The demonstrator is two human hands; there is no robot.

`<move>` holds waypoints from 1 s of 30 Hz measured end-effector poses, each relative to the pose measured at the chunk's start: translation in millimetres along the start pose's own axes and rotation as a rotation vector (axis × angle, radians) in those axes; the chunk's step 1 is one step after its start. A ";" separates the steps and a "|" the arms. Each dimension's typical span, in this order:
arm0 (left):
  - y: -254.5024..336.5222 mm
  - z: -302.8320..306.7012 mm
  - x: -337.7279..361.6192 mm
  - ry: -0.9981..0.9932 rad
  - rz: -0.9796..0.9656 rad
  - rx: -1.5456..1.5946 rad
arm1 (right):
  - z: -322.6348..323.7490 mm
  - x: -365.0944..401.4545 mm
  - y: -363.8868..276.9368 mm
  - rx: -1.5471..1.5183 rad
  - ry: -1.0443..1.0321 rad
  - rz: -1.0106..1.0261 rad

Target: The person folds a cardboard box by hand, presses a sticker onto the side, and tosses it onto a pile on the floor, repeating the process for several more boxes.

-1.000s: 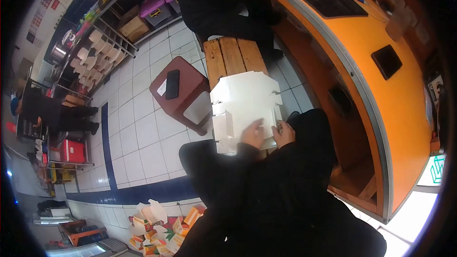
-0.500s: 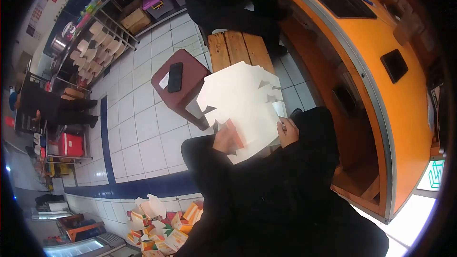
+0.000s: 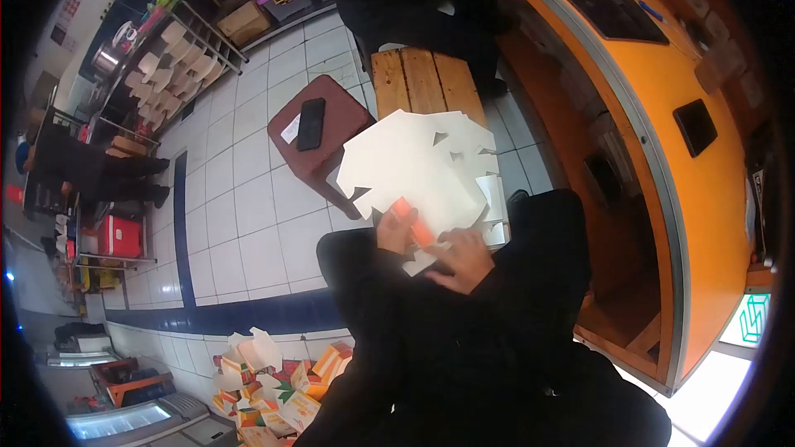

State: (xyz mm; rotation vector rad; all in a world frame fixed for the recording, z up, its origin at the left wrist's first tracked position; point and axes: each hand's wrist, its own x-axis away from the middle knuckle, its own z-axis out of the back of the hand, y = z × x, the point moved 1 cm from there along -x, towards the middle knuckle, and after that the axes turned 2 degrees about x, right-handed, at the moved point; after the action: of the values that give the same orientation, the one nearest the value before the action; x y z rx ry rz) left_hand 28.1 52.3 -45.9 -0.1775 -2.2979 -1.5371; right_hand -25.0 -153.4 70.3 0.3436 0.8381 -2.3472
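Note:
A flat, pale die-cut cardboard sheet (image 3: pixel 414 157) with notched edges lies over my lap, near a slatted wooden bench (image 3: pixel 426 87). My left hand (image 3: pixel 396 230) grips its near left edge, where an orange-red flap (image 3: pixel 412 222) shows beside the fingers. At the near edge, my right hand (image 3: pixel 465 260) has its fingers bent over a small pale flap (image 3: pixel 420 262). More white cardboard pieces (image 3: pixel 493 207) show under the sheet's right side. Left of the bench, a dark red stool (image 3: pixel 344 108) holds a black phone (image 3: pixel 310 124) and a white paper.
Folded printed boxes (image 3: pixel 281 385) are heaped on the floor at lower left. An orange counter (image 3: pixel 580 58) curves along the right. A person in dark clothes (image 3: pixel 414 0) is beyond the bench; another person (image 3: pixel 91 167) stands at far left by shelves and a red cooler (image 3: pixel 120 236).
My right hand has moved left from the sheet's right edge to its near edge, beside my left hand. The sheet has shifted and turned slightly, and the orange-red flap shows more clearly.

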 end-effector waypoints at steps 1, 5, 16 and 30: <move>-0.1 -0.2 -0.6 0.001 0.014 0.001 | -8.6 1.9 -5.9 -0.027 -0.033 0.044; -2.0 -10.2 4.5 0.052 -0.030 -0.008 | -25.4 2.8 -2.2 -0.001 0.040 0.076; 15.0 -41.4 26.7 -0.004 0.062 0.106 | -30.8 -0.4 -9.1 -0.042 0.277 -0.377; 2.1 -43.5 23.7 -0.139 -0.184 -0.081 | -27.2 -1.6 -9.7 -0.003 0.187 -0.409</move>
State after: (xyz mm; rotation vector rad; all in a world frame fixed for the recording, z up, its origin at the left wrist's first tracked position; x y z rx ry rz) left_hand 16.8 11.1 -20.7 -0.0993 -2.4182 -1.7617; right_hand -28.9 -129.3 54.8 0.4283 1.0854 -2.7196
